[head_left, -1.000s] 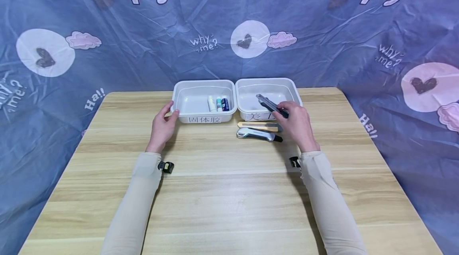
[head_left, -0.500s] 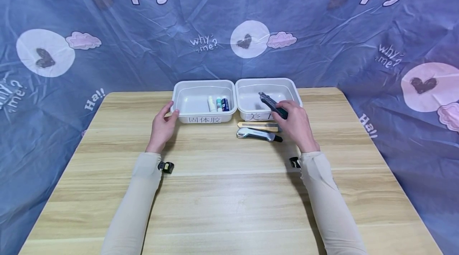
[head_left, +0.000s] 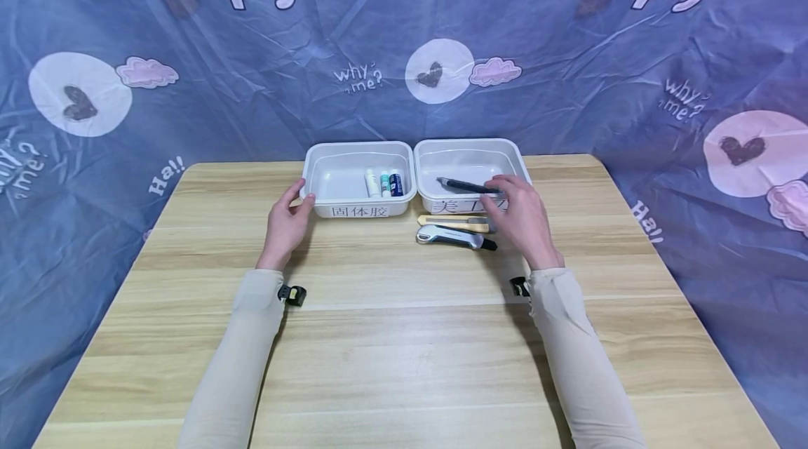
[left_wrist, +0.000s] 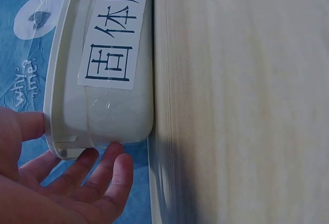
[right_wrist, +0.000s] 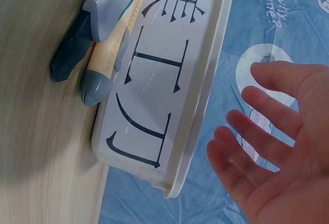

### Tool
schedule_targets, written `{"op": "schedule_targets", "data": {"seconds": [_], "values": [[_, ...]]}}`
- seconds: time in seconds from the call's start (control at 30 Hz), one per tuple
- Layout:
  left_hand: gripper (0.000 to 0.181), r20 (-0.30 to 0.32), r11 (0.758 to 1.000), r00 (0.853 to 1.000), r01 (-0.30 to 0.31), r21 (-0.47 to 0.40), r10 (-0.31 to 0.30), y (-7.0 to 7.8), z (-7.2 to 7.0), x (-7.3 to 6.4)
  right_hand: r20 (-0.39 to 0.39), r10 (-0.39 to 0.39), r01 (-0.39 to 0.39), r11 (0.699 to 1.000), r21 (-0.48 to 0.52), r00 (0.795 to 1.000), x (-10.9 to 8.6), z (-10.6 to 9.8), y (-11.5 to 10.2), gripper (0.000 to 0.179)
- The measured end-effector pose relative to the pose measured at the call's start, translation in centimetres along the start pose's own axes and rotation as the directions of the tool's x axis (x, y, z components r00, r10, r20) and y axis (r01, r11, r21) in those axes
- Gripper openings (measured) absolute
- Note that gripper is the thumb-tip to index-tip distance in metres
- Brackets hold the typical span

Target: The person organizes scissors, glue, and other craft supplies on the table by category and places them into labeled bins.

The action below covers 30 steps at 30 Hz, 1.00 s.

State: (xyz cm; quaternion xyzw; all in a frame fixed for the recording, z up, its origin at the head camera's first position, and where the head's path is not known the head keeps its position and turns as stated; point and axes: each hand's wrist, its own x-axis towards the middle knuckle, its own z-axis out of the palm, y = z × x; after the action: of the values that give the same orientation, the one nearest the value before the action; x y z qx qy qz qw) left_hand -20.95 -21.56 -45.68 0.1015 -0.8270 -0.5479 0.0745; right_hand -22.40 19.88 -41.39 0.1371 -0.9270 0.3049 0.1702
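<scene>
My left hand [head_left: 285, 228] holds the left end of a white plastic box [head_left: 337, 179], thumb and fingers at its rim and corner. In the left wrist view its fingertips [left_wrist: 121, 170] lie against the box's end wall. A black utility knife [head_left: 466, 186] lies slantwise in the second white box [head_left: 429, 165], its rear end partly behind my fingers. My right hand [head_left: 522, 221] hovers over that box's front right rim, fingers apart; nothing is in its grasp in the right wrist view. Before this box lie a yellow box cutter [head_left: 449, 222] and a silver-grey one [head_left: 449, 236].
Three small glue tubes or sticks, white [head_left: 372, 183], teal [head_left: 385, 184] and dark blue [head_left: 395, 183], stand together in the left box. Both boxes sit side by side near the back edge of the wooden table [head_left: 404, 351]. A blue printed cloth [head_left: 372, 112] hangs behind.
My right hand has let go of the black utility knife, which has dropped from a raised slant into the right box. The right fingers have spread. My left hand stays in place.
</scene>
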Motion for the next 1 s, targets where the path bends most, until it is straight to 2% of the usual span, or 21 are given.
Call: {"op": "schedule_targets", "data": {"seconds": [0.27, 0.43, 0.57, 0.77, 1.0], "values": [[0.053, -0.007, 1.0, 1.0, -0.008, 0.006, 0.008, -0.03, 0.04, -0.07, 0.017, -0.021, 0.021, 1.0, -0.001, 1.0, -0.09, -0.14, 0.04, 0.026], [0.053, -0.01, 1.0, 1.0, -0.006, 0.013, 0.006, -0.15, 0.05, -0.03, 0.094, -0.068, 0.065, 0.997, 0.037, 0.993, -0.16, -0.16, 0.11, 0.028], [0.053, -0.008, 1.0, 1.0, 0.0, 0.011, 0.0, -0.19, 0.08, 0.02, 0.166, -0.108, 0.101, 0.994, 0.051, 0.98, -0.15, 0.12, 0.19, 0.031], [0.053, -0.005, 1.0, 1.0, -0.001, 0.002, 0.001, -0.14, 0.09, 0.07, 0.235, -0.163, 0.151, 0.986, 0.07, 0.958, -0.14, 0.51, 0.0, 0.032], [0.054, 0.002, 1.0, 1.0, -0.001, 0.001, 0.001, -0.1, 0.05, 0.06, 0.363, -0.162, 0.139, 0.986, 0.089, 0.918, -0.28, 0.79, 0.04, 0.035]]}}
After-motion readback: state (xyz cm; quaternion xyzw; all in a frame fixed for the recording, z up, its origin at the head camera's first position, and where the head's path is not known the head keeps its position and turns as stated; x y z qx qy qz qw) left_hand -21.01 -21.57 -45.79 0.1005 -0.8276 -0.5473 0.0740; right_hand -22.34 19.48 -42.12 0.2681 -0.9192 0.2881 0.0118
